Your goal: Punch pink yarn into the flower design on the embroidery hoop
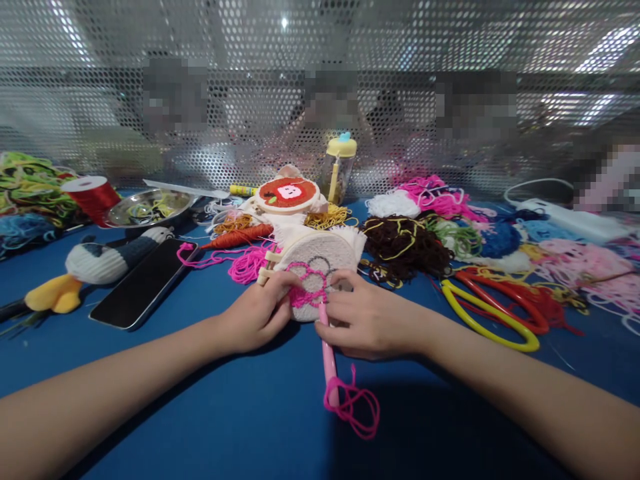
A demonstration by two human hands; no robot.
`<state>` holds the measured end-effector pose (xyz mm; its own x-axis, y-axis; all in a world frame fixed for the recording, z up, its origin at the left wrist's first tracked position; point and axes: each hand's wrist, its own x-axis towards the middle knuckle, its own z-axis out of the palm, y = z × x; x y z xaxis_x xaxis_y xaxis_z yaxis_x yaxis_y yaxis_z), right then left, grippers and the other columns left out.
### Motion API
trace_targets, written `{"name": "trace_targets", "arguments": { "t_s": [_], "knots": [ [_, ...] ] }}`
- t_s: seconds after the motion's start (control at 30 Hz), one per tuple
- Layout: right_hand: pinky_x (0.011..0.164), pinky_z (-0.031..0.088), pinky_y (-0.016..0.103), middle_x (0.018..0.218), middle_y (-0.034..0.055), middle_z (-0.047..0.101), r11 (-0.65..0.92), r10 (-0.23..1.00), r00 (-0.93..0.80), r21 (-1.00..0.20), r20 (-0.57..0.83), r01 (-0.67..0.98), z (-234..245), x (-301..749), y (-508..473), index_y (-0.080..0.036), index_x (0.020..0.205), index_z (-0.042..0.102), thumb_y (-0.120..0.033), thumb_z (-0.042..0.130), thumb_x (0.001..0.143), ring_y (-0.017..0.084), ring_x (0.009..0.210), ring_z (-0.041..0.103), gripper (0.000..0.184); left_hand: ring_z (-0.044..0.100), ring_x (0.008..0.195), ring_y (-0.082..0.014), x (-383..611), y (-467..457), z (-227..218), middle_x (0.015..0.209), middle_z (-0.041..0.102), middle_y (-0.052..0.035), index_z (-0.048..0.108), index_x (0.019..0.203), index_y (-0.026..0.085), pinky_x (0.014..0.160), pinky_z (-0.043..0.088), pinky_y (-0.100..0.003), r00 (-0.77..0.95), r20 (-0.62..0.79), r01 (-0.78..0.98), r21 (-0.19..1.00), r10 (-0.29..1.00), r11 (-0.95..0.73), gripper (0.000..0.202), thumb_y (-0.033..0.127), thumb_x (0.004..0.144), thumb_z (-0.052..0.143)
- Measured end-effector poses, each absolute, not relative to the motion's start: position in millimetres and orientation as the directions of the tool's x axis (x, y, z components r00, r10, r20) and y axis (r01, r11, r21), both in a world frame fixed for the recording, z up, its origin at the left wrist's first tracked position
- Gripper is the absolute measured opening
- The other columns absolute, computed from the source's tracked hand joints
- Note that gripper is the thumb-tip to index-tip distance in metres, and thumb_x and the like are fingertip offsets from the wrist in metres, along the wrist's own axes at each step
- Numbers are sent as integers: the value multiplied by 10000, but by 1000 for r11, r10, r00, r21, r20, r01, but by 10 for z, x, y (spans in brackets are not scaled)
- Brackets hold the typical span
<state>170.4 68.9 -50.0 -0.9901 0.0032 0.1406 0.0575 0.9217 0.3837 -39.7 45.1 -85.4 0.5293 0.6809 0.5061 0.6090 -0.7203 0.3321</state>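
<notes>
A small round embroidery hoop [306, 312] holds pale cloth with a flower outline, partly filled with bright pink stitching. My left hand [261, 308] is closed on the hoop's left rim, just below its screw [270, 262]. My right hand [367, 313] is closed at the hoop's lower right, with its fingers around the upper part of a pink punch needle [329, 363]. Bright pink yarn [357, 407] trails from the punch needle's lower end in loose loops. The right fingertips hide part of the cloth, and I cannot see the needle's tip clearly.
Behind the hoop lies a finished-looking red embroidery hoop [289, 193] before a yellow-lidded bottle [341, 170]. A phone [145, 283], plush bird [100, 265] and metal bowl [175, 217] are left. Brown yarn [407, 243] and yellow-handled scissors [493, 320] lie right. A perforated metal panel [250, 100] stands behind.
</notes>
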Motion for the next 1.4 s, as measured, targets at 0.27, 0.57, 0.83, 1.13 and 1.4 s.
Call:
{"name": "trace_targets", "arguments": {
  "t_s": [0.27, 0.57, 0.83, 1.13, 1.4],
  "knots": [
    [776, 327, 330, 561, -9, 473, 908, 101, -931, 350, 350, 230, -589, 1673, 696, -164, 667, 498, -95, 329, 820, 105, 565, 398, 239, 470, 697, -152, -406, 442, -847, 815, 512, -48, 344, 1005, 170, 620, 409, -278, 552, 530, 594, 291, 644, -750, 263, 96, 754, 367],
    [661, 413, 249, 489, -50, 404, 929, 325, -743, -51, 585, 367, -640, 1662, 734, -172, 563, 417, -192, 468, 745, 78, 499, 394, 190, 443, 638, -141, -398, 477, -859, 678, 463, 1, 335, 1013, 170, 595, 388, -271, 528, 461, 578, 419, 713, -700, 259, 93, 766, 351],
    [530, 407, 200, 535, -8, 525, 787, 617, -622, -378, 483, 487, -476, 1717, 647, -162, 560, 437, -186, 494, 701, 110, 580, 544, 154, 448, 666, -143, -397, 471, -857, 737, 474, -20, 339, 1004, 163, 620, 394, -278, 509, 447, 575, 460, 736, -677, 246, 94, 768, 347],
    [555, 386, 193, 544, -5, 496, 856, 516, -742, -266, 427, 443, -450, 1646, 660, -146, 574, 472, -163, 477, 708, 88, 568, 478, 136, 448, 635, -125, -397, 473, -858, 742, 479, -8, 335, 1011, 174, 592, 384, -249, 512, 438, 551, 492, 739, -674, 261, 79, 768, 350],
    [537, 357, 182, 502, -36, 490, 754, 655, -636, -411, 408, 513, -404, 1692, 652, -163, 540, 441, -158, 493, 671, 83, 536, 497, 141, 440, 631, -126, -389, 473, -849, 723, 458, -5, 327, 1002, 170, 596, 375, -260, 516, 435, 568, 471, 738, -675, 259, 75, 761, 346]
  ]
}}
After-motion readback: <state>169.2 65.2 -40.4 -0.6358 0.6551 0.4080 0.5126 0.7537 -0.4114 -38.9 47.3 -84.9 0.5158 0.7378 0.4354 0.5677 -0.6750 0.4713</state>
